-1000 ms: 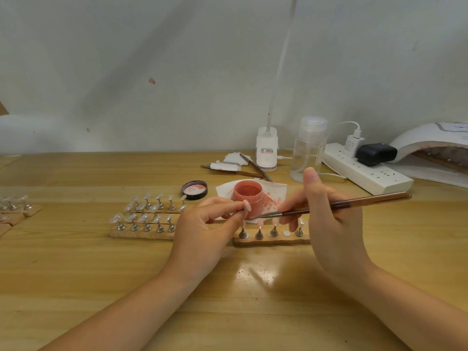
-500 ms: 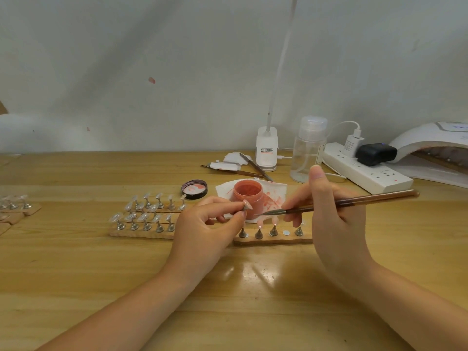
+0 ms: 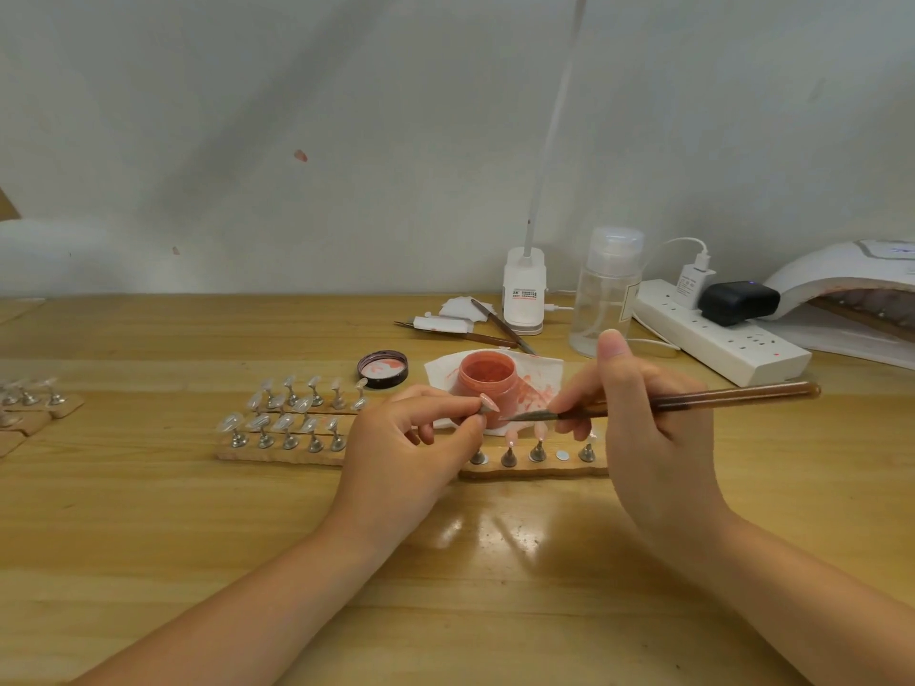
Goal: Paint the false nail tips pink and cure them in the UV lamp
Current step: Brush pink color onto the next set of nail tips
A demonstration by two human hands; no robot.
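Fingers of left hand pinch a small stand bearing a pink nail tip; right hand grips brush, its bristles seemingly just short of the tip. Paint jar behind, lamp far right on counter.

A single wide-angle camera on the person's head looks forward and down across the pale wooden surface toward the grey-white wall. It sits close above the forearms, so no second view overlaps it.
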